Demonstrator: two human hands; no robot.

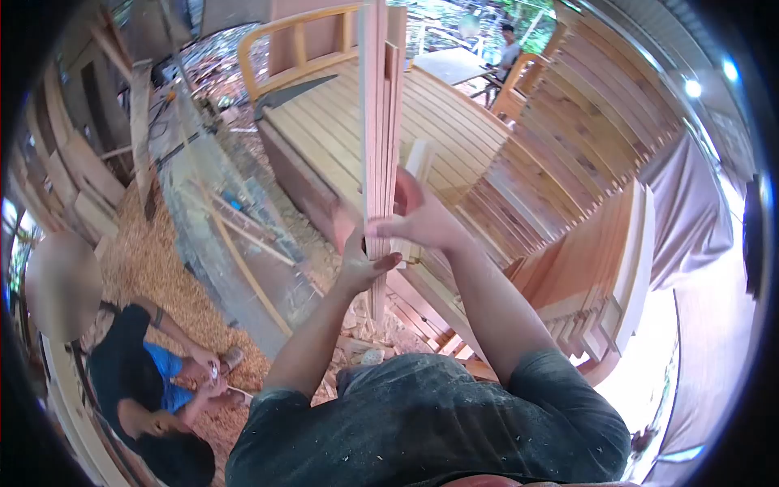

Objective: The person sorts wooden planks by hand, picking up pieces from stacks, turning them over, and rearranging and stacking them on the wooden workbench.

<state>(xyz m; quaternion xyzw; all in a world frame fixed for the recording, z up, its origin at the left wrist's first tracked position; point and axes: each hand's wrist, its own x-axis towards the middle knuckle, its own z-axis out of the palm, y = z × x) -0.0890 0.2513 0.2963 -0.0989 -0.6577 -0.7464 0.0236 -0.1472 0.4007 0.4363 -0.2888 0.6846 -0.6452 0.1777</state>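
A bundle of long wooden strips stands upright in front of me, its top running past the upper edge of the view. My left hand is closed around the lower part of the bundle, thumb across the near side. Slightly higher, my right hand grips the bundle from the right, with a digit across the near face and the others partly hidden behind the strips. The bundle's lower end hangs in front of my shirt, above wood scraps.
Behind the bundle is a slatted wooden bed frame. Slatted panels and stacked boards stand right. A dusty workbench lies left, over wood shavings. One person sits lower left; another is far back.
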